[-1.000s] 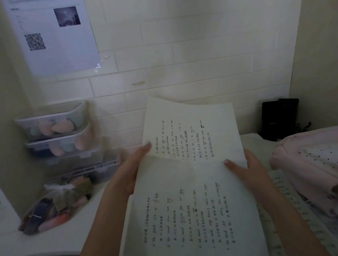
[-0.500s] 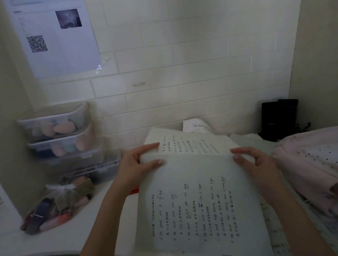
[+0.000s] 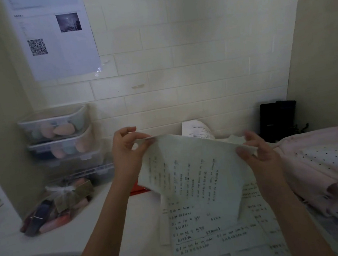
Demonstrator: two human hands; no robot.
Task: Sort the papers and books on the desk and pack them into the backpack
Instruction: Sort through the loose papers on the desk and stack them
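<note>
A folded sheet of handwritten paper (image 3: 190, 177) hangs in the air above the desk. My left hand (image 3: 126, 152) pinches its top left corner at the fold, and my right hand (image 3: 258, 154) pinches its top right corner. Under it, several more handwritten sheets (image 3: 203, 229) lie spread on the white desk (image 3: 75, 236). A curled printed page (image 3: 197, 130) stands behind them against the wall. A red book edge (image 3: 137, 188) shows under the held sheet. The pink dotted backpack (image 3: 322, 165) lies at the right.
Stacked clear boxes (image 3: 56, 135) with pastel sponges stand at the left wall. A clear bag of small items (image 3: 56, 207) lies in front of them. A black box (image 3: 277, 116) stands in the back right corner. A printed notice (image 3: 53, 33) hangs on the tiled wall.
The sheet was held open and upright, then its top half was folded forward and down. Both hands have moved to the fold's corners and lifted it, baring the sheets underneath.
</note>
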